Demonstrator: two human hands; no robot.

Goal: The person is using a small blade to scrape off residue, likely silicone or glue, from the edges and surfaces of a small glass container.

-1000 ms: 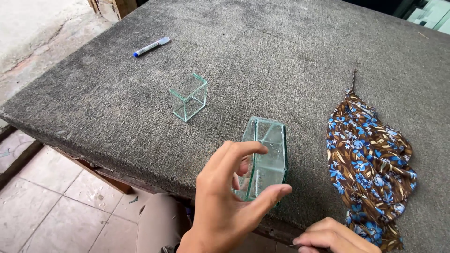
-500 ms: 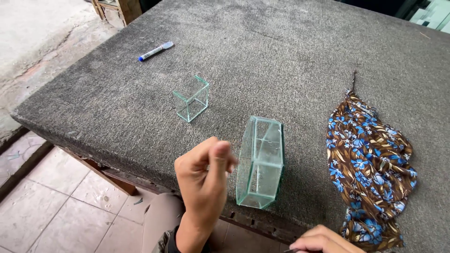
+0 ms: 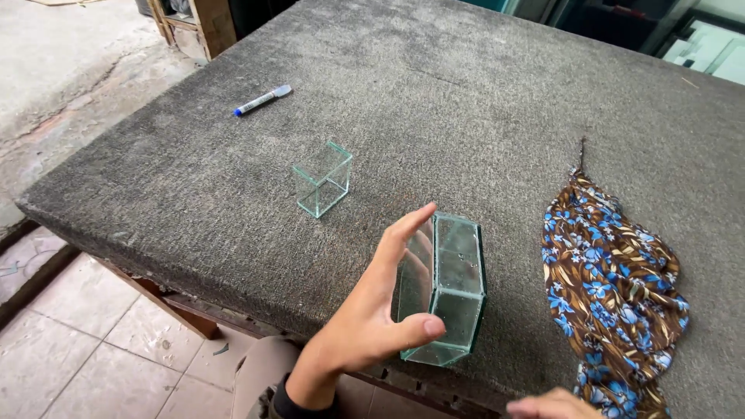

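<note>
Beside glass box, open left hand

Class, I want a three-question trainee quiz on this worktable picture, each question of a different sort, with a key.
1. True or false: the left hand is spread open against the side of the taller glass box.
2. Which thing lies farthest from the hands? A) the blue-capped marker B) the smaller glass box C) the floral cloth
3. Fill in: only the fingertips of the right hand show, at the picture's ____ edge.

Key: 1 true; 2 A; 3 bottom.
</note>
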